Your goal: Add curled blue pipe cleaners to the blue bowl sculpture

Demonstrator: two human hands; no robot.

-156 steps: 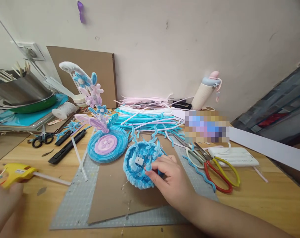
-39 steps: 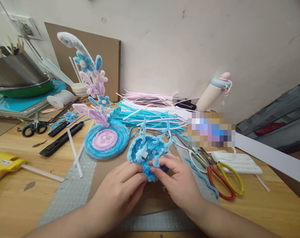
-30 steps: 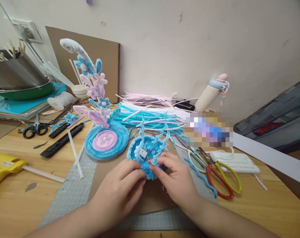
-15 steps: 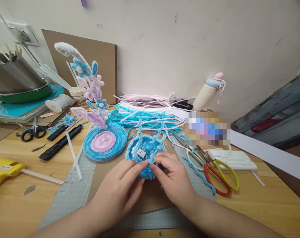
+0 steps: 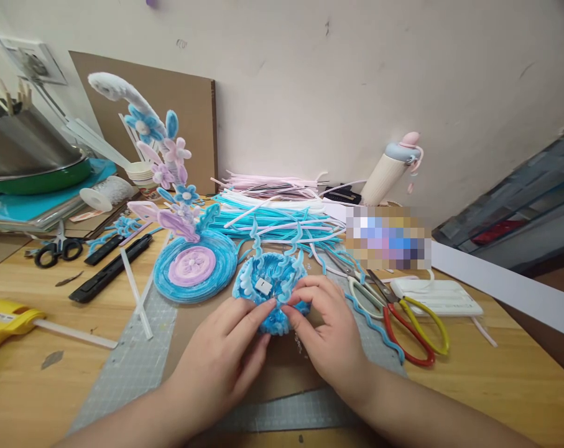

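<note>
A blue pipe-cleaner bowl (image 5: 265, 283) with curly strands rising from its rim and a small white block inside sits over a brown cardboard sheet (image 5: 202, 336). My left hand (image 5: 223, 358) pinches its near rim with closed fingers. Close beside it, my right hand (image 5: 326, 330) pinches the same rim from the right, fingertips almost meeting. Just left of the bowl stands a blue and pink coiled disc (image 5: 193, 267) with a tall stalk of pipe-cleaner flowers (image 5: 158, 146).
A yellow glue gun (image 5: 4, 320) lies at the left edge, with black scissors (image 5: 53, 249) and black utility knives (image 5: 109, 267) behind it. Red and yellow scissors (image 5: 403, 311) lie to the right. A heap of blue, white and pink pipe cleaners (image 5: 277, 214) fills the back. A grey cutting mat (image 5: 127, 361) lies under the cardboard.
My left hand left the glue gun and came to the bowl's rim beside my right hand. In the last second both hands keep pinching the rim with small shifts.
</note>
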